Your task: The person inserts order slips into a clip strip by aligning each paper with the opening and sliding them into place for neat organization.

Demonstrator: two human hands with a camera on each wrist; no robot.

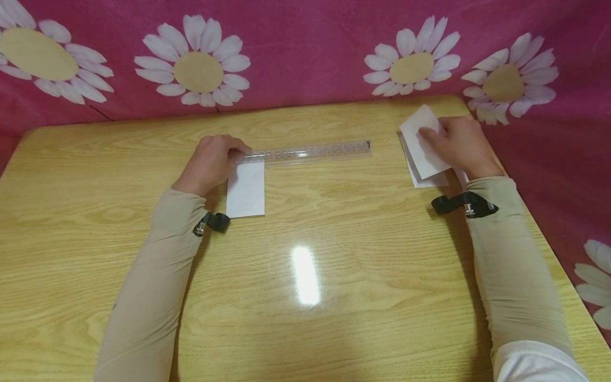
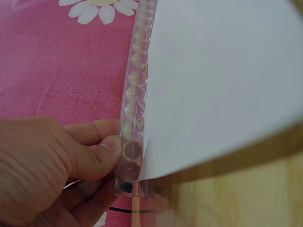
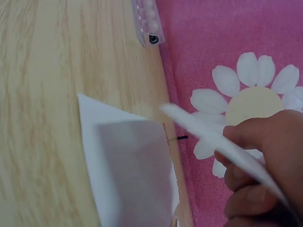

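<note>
A long clear plastic tube [image 1: 310,152] packed with round transparent beads [image 2: 135,94] lies near the far side of the table. My left hand [image 1: 210,159] pinches its left end, the thumb pressed on the side. A white paper piece [image 1: 245,191] extends from under that end toward me, and it looms large in the left wrist view. Off to the right, my right hand [image 1: 463,146] grips a white sheet of paper [image 1: 422,146] between thumb and fingers, raised at a tilt. Beneath it, another white paper [image 3: 132,161] rests on the table in its shadow.
The wood-grain table [image 1: 305,339] ends at a pink cloth [image 1: 305,58] printed with large daisies, behind and to the right. A bright light reflection [image 1: 305,276] shows on the tabletop. Each wrist wears a black strap mount [image 1: 465,204].
</note>
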